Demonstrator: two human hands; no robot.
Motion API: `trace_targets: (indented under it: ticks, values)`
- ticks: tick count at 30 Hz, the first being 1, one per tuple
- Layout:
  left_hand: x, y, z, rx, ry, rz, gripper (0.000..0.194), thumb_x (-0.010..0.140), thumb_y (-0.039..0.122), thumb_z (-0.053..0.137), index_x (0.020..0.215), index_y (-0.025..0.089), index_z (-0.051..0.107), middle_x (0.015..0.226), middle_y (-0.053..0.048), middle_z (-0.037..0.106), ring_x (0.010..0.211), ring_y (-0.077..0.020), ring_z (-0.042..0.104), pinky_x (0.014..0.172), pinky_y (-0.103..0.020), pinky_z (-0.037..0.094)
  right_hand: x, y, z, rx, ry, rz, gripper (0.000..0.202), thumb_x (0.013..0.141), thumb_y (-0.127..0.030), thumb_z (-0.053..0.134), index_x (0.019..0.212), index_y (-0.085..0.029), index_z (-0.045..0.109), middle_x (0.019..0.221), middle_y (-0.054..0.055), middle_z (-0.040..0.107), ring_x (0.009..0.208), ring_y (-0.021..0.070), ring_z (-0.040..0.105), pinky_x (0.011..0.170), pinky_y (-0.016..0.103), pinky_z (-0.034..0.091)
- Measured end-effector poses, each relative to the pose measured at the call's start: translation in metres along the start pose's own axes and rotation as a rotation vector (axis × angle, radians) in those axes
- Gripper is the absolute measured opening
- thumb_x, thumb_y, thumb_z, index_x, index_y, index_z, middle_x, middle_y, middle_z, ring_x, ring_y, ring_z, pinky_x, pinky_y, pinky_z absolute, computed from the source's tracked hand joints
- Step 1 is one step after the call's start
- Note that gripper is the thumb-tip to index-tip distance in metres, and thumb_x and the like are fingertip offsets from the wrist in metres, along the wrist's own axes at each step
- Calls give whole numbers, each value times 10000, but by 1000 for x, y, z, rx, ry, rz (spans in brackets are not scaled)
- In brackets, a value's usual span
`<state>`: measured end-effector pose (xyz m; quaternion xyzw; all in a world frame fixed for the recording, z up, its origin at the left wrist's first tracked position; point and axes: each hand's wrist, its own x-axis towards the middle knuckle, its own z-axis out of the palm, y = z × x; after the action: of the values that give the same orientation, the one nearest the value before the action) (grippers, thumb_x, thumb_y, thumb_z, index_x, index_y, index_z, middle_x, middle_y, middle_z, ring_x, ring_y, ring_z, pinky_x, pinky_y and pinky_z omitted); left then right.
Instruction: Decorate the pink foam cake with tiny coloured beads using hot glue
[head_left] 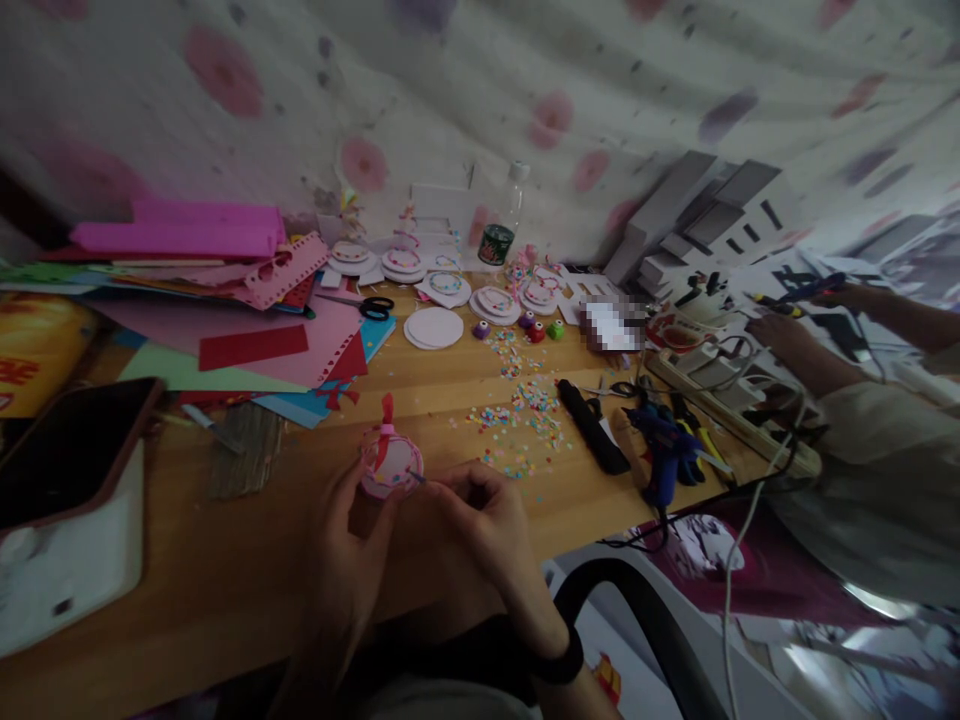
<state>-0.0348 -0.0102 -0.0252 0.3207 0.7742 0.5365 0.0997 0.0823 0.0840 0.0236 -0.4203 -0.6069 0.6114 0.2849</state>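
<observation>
My left hand (349,530) is closed around the edge of a small round paper craft (391,465) with a white face, a pink rim and coloured dots. A red ribbon strip and a pink piece stand up at its top. My right hand (484,515) pinches a thin, dark pointed tool (417,478), its tip touching or very near the craft's lower right edge. Whether the tool is a pair of tweezers cannot be made out. Colourful confetti (525,410) lies scattered on the wooden table (435,385) beyond my right hand.
Finished-looking decorated discs (446,285) and plain white discs (433,328) line the back, near a bottle (501,225). Coloured paper (255,345), scissors (375,307) and a phone (75,440) are left. A blue glue gun (664,450) lies right, near a co-worker's arm (795,350).
</observation>
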Motion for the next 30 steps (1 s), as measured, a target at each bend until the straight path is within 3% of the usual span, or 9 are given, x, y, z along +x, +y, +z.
trace_targets:
  ticks: [11, 20, 30]
  values:
    - [0, 2, 2, 11, 38, 17, 421, 822, 483, 691, 1154, 225, 659, 1210, -102, 686, 1176, -289, 630, 1051, -477, 484, -1, -1, 2, 19, 26, -7, 230, 686, -409, 738, 682, -179, 725, 580, 2, 615, 541, 123, 475, 513, 252, 370]
    - [2, -5, 3, 4, 60, 88, 464, 833, 504, 660, 1197, 216, 654, 1215, -105, 697, 1140, -289, 653, 993, -472, 527, -3, -3, -8, -1, 78, -19, 250, 686, -427, 746, 662, -180, 720, 551, -11, 573, 528, 115, 446, 508, 251, 343]
    - [0, -5, 3, -3, 44, 41, 497, 814, 501, 692, 1228, 229, 646, 1264, -108, 679, 1189, -301, 625, 1039, -491, 492, 1, -2, 0, -3, 10, -5, 215, 691, -396, 729, 685, -182, 723, 595, 8, 642, 539, 126, 504, 516, 249, 400]
